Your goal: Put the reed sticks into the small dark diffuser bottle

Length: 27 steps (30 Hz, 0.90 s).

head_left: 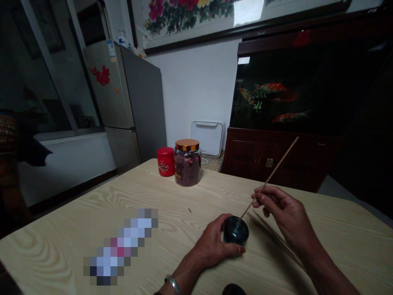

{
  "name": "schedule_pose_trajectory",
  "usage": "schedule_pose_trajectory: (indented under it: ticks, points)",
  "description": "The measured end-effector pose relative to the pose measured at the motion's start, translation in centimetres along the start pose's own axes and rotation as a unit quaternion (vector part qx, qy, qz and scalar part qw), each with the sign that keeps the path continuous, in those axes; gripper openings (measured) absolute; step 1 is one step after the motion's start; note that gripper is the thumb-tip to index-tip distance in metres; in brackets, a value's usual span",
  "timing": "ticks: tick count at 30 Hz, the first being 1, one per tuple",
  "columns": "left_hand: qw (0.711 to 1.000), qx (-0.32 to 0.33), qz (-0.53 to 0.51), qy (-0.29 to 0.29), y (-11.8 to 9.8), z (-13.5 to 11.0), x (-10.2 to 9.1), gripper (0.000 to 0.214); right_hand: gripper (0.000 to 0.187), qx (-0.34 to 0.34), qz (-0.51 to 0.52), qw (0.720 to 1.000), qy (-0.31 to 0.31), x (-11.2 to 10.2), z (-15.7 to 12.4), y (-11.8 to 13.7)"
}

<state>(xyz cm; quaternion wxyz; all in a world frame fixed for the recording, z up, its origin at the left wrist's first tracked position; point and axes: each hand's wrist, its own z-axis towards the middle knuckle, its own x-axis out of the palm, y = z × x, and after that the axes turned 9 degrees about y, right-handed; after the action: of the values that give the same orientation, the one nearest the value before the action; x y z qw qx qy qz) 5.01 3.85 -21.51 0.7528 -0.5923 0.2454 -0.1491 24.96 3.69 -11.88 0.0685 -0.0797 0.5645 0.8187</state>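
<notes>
My left hand (215,241), with a silver bangle at the wrist, is wrapped around a small dark, glossy round pot (236,230) on the table. Between the thumb and fingers of my right hand (281,207) is a thin wooden stick (281,162), held at a slant. Its lower end meets the top of the pot; whether it goes inside I cannot tell. Several more thin sticks (273,233) lie on the table beneath my right hand and forearm. A dark round object (233,289) is cut off by the bottom edge of the view.
On the wooden table (144,192), a jar of dried flowers (188,164) with a copper-coloured lid stands beside a red canister (166,162). A blurred-out item (121,246) lies at left. A tiny brown bit (189,210) rests mid-table. Behind are a fridge (141,102) and a fish tank (276,90).
</notes>
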Motion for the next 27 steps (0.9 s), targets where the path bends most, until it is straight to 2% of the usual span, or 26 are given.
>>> schedule_pose_trajectory:
  ticks: [6,9,12,15,17,20,22,23,27]
  points:
    - [1.000,0.001,-0.001,-0.001,0.0,0.0,0.0,0.069,0.035,0.041,0.011,0.997,0.061,1.4,-0.8,-1.3]
    - [1.000,0.012,-0.002,0.007,0.0,0.1,0.0,0.067,0.030,0.043,-0.027,0.990,0.132,1.7,-1.0,-1.5]
    - [1.000,0.009,0.004,0.003,0.0,0.0,0.0,0.067,0.029,0.053,-0.077,0.980,0.176,0.0,-0.8,-1.3]
    - [1.000,-0.007,0.007,-0.003,0.0,0.0,0.0,0.071,0.029,0.065,-0.150,0.974,0.157,-3.7,-0.4,-1.5]
    - [1.000,-0.009,0.008,-0.003,0.2,0.0,0.0,0.072,0.025,0.082,-0.236,0.955,0.160,-6.3,-0.1,-2.3]
    - [1.000,-0.009,0.008,-0.005,0.5,0.0,0.0,0.071,0.014,0.136,-0.399,0.889,0.180,-8.8,-0.1,-4.6]
    - [1.000,-0.008,-0.001,-0.005,0.6,0.1,0.1,0.071,0.009,0.170,-0.466,0.847,0.191,-9.3,-0.2,-6.3]
    - [1.000,-0.007,-0.004,-0.004,0.7,0.1,0.1,0.070,0.007,0.184,-0.479,0.835,0.199,-9.2,-0.4,-7.0]
    - [1.000,-0.003,0.012,-0.003,0.5,0.1,0.0,0.069,0.009,0.216,-0.475,0.823,0.225,-8.6,-0.8,-8.8]
